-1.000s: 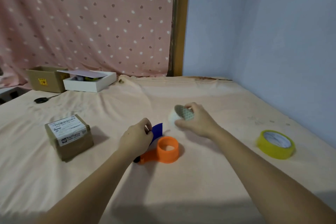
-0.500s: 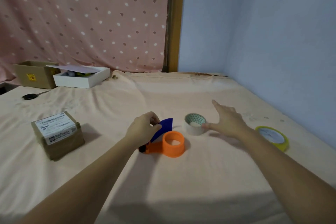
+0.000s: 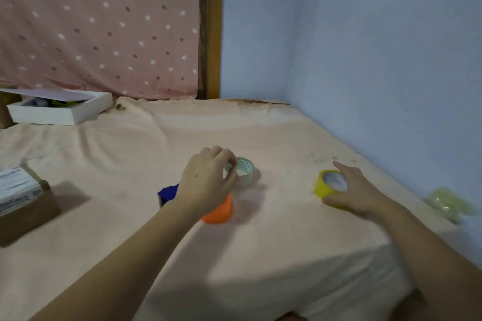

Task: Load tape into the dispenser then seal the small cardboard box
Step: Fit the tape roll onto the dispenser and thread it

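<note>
We see the orange tape dispenser [image 3: 218,212] lying on the peach-coloured bed sheet [image 3: 182,143], mostly covered by the left hand [image 3: 208,182], whose fingers are curled downward over it; whether that grip actually clasps the dispenser we cannot tell, since the palm hides the contact. A blue part of the dispenser [image 3: 168,194] sticks out just to the left of that hand. Just beyond the left hand's fingertips, and touching or almost touching them, a white tape roll with a green-patterned core [image 3: 243,173] lies flat on the sheet. To the right, well apart from the dispenser, the right hand [image 3: 354,193] has its grip around a yellow tape roll [image 3: 324,187]: the thumb is pressed against the near side of the roll and the fingers reach over its far rim, so the roll sits pinched between them, blurred by motion. Far to the left of the left hand, at the frame's edge, stands the small cardboard box [image 3: 23,206] with a white printed label on top. Beyond it, near the spotted pink curtain [image 3: 99,26], a white open box [image 3: 60,112] holds some items under a loose sheet of paper. To the right of the right hand, against the blue wall [image 3: 378,60], we make out a blurred pale yellowish object [image 3: 448,203].
</note>
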{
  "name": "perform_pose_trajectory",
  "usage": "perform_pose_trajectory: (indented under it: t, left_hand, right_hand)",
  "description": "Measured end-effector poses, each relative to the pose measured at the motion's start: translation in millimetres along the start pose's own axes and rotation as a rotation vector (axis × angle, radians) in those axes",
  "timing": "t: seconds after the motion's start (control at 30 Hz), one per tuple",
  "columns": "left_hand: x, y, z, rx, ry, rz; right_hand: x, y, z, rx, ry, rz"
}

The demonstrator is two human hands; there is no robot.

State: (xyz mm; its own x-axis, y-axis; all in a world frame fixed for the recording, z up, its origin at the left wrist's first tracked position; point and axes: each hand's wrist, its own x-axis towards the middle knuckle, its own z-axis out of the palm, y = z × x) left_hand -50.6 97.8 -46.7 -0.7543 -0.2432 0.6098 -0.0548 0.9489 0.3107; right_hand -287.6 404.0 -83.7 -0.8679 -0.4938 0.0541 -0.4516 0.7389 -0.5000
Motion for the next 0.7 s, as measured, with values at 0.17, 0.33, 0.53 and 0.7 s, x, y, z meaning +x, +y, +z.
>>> perform_pose_trajectory:
  t: [0.17,0.33,0.53,0.7]
  left_hand:
    - [7,76,77,-0.289,-0.355,-0.073]
    - [28,129,148,-0.433,-0.454,-0.311]
    - [47,139,178,-0.399,-0.415,-0.386]
    - [43,133,155,-0.370,-0.289,-0.390]
  right_hand:
    - [-17,16,15,0.140,0.123,0.006]
    - [-5,53,41,0.193,0.183,-0.008]
    - [-32,20,29,0.185,0.275,-0.058]
    - [-34,9,27,0.291,0.364,-0.080]
